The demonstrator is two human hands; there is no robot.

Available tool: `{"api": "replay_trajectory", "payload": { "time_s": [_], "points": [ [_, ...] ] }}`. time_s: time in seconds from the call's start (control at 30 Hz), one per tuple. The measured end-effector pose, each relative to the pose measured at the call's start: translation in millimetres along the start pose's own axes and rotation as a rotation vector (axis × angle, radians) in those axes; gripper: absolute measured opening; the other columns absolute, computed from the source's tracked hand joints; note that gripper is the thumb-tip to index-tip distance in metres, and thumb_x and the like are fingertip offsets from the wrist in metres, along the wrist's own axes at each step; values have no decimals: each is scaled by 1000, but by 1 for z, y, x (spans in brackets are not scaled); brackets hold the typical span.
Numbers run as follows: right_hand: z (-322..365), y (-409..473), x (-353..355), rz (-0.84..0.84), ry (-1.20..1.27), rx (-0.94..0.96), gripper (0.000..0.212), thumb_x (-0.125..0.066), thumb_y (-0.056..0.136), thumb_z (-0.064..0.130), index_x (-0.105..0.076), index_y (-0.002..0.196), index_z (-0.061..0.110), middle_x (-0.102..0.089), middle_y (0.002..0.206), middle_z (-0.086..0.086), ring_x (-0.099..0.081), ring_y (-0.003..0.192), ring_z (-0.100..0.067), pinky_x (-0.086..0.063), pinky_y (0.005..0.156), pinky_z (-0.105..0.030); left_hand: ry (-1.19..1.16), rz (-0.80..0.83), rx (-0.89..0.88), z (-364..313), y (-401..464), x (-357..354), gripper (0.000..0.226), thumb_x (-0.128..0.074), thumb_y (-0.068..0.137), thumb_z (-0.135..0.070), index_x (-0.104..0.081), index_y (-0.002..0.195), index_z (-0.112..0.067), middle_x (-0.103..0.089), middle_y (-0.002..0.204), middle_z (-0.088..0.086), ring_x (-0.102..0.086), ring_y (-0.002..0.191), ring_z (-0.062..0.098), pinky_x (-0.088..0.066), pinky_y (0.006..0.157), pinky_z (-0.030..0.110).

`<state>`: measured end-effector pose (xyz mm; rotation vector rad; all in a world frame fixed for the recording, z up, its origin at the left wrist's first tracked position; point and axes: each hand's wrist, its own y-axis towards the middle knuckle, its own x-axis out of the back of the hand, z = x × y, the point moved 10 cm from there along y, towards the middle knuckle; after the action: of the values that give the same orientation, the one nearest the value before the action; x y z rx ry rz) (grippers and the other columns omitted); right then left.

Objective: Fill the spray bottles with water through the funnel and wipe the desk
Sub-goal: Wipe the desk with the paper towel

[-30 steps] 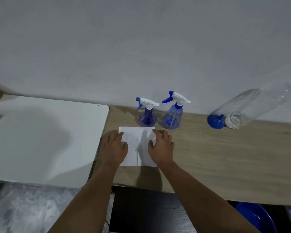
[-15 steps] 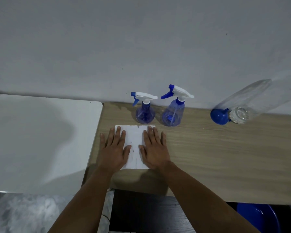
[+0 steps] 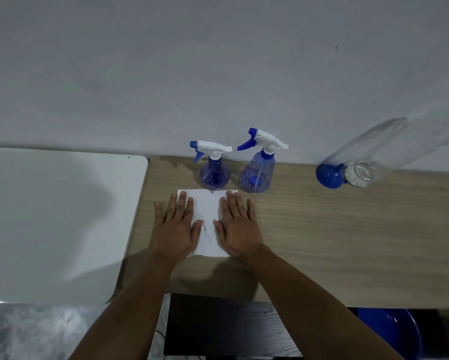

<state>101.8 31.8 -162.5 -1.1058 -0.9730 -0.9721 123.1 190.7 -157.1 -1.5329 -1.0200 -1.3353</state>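
**Inspector:** Status of the hands?

**Assessor:** Both lie flat, fingers straight. The left hand [image 3: 176, 227] presses the left half of the white paper towel [image 3: 208, 222]; the right hand [image 3: 238, 224] presses the right half. Neither grips anything.

**Inspector:** Location of the task items?

**Assessor:** The towel lies near the left end of the wooden bench [image 3: 348, 242], its near edge toward the front edge, its far edge touching or almost touching the left spray bottle [image 3: 214, 167]. The right spray bottle [image 3: 257, 170] stands just beside the first, at the back edge by the wall. The blue funnel [image 3: 330, 176] and the clear plastic bottle [image 3: 389, 149] lie toward the back right, well apart from the hands.

**Inspector:** Orientation?

**Assessor:** The towel's long axis runs front to back. Both sprayers stand upright, their nozzles toward the left end. The clear bottle lies with its long axis slanting from its mouth, beside the funnel, away to the back right; whether the funnel sits in that mouth I cannot tell.

**Inspector:** Risks?

**Assessor:** In my judgement, a forward wipe would drive the towel or fingertips into the left sprayer and topple it. The clear bottle looks free to roll. A wet towel may tear under flat pressure.
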Motion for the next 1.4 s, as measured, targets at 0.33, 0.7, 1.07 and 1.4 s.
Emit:
{"api": "replay_trajectory", "payload": {
  "time_s": [0.33, 0.7, 1.07, 1.4],
  "points": [
    [-40, -22, 0, -16, -2, -8, 76, -14, 108, 56, 9, 167, 13, 20, 173, -11, 23, 159, -28, 15, 128, -54, 40, 16, -19, -62, -4, -2, 72, -12, 102, -58, -13, 161, -15, -2, 169, 10, 1, 156, 29, -6, 121, 64],
    [-157, -64, 13, -10, 0, -22, 73, -13, 108, 52, 6, 168, 15, 16, 175, -10, 19, 161, -28, 14, 127, -59, 83, 34, -32, -178, 13, -7, 70, -18, 103, -53, -24, 158, -10, -12, 167, 14, -11, 155, 33, -13, 120, 62],
    [-309, -95, 37, 5, 40, -45, 76, -10, 104, 52, 2, 168, 12, 11, 176, -10, 14, 163, -27, 9, 126, -64, 80, 47, -22, -324, 60, -11, 72, -17, 102, -51, -35, 155, -6, -21, 165, 14, -18, 154, 31, -16, 121, 58],
    [-365, -106, 42, -13, 62, -52, 74, -17, 108, 49, -1, 168, 10, 7, 176, -11, 11, 163, -26, 9, 126, -65, 118, 43, -38, -383, 81, -13, 72, -15, 100, -47, -42, 151, -4, -30, 162, 16, -25, 152, 31, -21, 119, 60]
  ]
}}
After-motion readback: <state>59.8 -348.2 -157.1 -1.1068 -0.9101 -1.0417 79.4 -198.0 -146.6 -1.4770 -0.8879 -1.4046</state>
